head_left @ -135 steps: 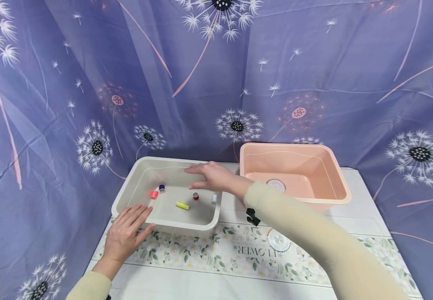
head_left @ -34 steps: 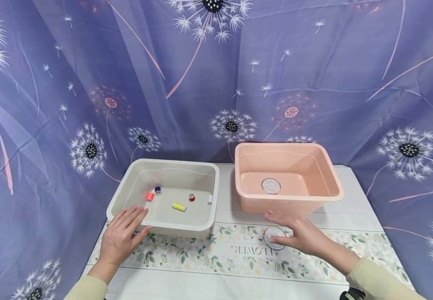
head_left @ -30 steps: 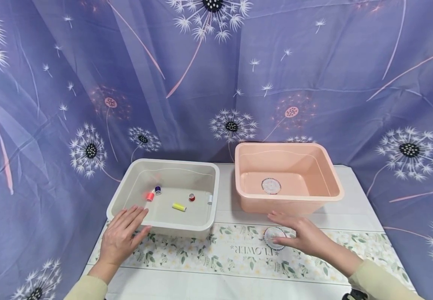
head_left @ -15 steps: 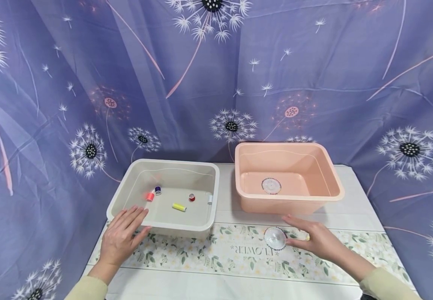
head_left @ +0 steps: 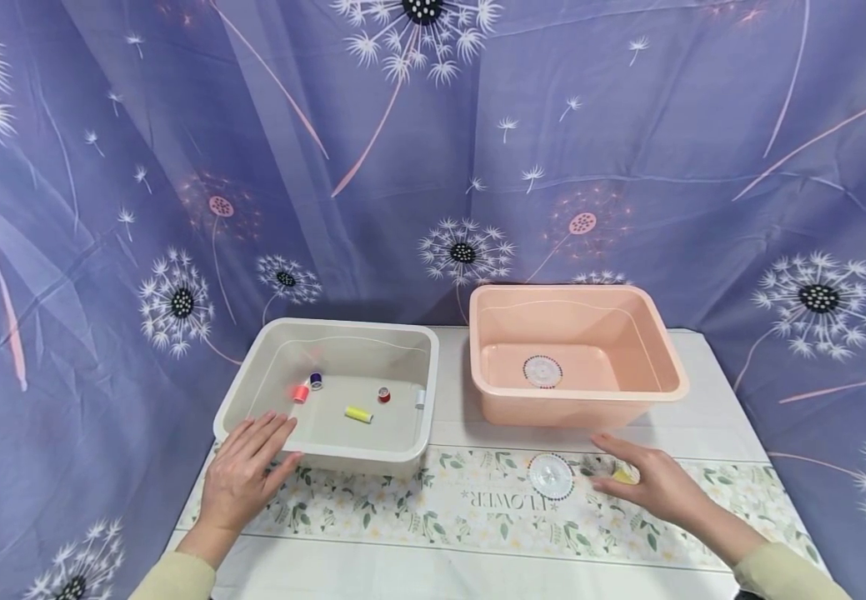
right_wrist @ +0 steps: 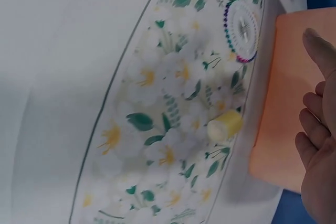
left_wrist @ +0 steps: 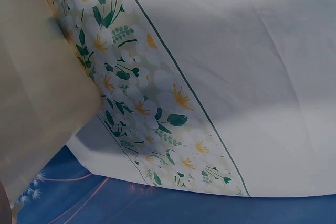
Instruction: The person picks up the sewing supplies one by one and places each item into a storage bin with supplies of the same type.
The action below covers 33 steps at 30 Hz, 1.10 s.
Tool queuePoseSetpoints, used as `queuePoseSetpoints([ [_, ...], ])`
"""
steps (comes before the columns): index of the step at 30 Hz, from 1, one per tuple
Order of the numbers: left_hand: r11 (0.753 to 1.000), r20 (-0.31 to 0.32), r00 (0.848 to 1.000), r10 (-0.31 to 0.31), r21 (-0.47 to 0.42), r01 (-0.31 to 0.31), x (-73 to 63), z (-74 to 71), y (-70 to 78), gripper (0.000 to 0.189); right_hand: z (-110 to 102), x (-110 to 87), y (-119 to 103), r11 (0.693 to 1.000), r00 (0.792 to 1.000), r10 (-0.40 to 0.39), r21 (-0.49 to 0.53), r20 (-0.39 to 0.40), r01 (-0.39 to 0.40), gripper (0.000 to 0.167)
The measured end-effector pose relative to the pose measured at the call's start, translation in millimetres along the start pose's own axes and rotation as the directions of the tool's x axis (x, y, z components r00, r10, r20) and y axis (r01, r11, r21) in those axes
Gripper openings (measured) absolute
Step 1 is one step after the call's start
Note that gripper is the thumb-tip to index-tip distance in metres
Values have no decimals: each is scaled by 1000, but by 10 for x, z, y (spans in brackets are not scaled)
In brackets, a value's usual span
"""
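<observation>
My left hand (head_left: 245, 475) rests at the near left rim of the grey basin (head_left: 357, 454), fingers straight. Inside lie thread spools: a pink spool (head_left: 301, 392), a purple spool (head_left: 316, 381), a red spool (head_left: 383, 395), a yellow spool (head_left: 358, 414) and a white spool (head_left: 421, 399). My right hand (head_left: 653, 483) hovers in front of the peach basin (head_left: 575, 408), holding nothing, thumb and fingers apart. Another yellow spool (right_wrist: 226, 125) lies on the table below it, partly hidden by the fingers in the head view. Left of that hand lies a pin wheel (head_left: 551, 477) with coloured pinheads.
A second pin wheel (head_left: 543, 372) lies on the peach basin's floor. The white tablecloth (head_left: 463, 575) has a flowered band in front of both basins. A blue-purple dandelion curtain (head_left: 402, 167) hangs behind the table and along its sides.
My right hand has left the space over the grey basin, and over the last second it slides right, away from the pin wheel. The yellow spool on the table shows now. My left hand stays put.
</observation>
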State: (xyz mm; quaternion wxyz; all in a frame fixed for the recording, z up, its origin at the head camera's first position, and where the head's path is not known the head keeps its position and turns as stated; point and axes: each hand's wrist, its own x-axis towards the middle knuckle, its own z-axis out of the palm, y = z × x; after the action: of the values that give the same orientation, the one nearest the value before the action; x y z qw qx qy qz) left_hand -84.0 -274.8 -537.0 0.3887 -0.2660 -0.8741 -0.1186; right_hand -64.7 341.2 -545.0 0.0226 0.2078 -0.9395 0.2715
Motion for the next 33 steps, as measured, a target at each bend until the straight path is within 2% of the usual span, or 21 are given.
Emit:
queuePoseSetpoints([
  [9, 1000, 28, 1000, -12, 12, 12, -11, -10, -1, 67, 52, -96, 133, 999, 999, 53, -13, -10, -53, 73],
  [15, 1000, 16, 1000, -9, 8, 9, -9, -7, -2, 67, 116, -170, 221, 997, 997, 74, -33, -32, -75, 74],
  [20, 1000, 8, 1000, -4, 7, 4, -8, -4, -5, 67, 163, -242, 270, 993, 993, 116, -37, -24, -116, 76],
  [27, 1000, 8, 1000, -4, 2, 4, -3, -1, -6, 67, 233, -335, 339, 981, 981, 192, -43, 28, -191, 80],
  [33, 1000, 24, 1000, -13, 12, 13, -5, -15, -2, 68, 289, -350, 381, 979, 979, 201, -41, 21, -200, 81],
])
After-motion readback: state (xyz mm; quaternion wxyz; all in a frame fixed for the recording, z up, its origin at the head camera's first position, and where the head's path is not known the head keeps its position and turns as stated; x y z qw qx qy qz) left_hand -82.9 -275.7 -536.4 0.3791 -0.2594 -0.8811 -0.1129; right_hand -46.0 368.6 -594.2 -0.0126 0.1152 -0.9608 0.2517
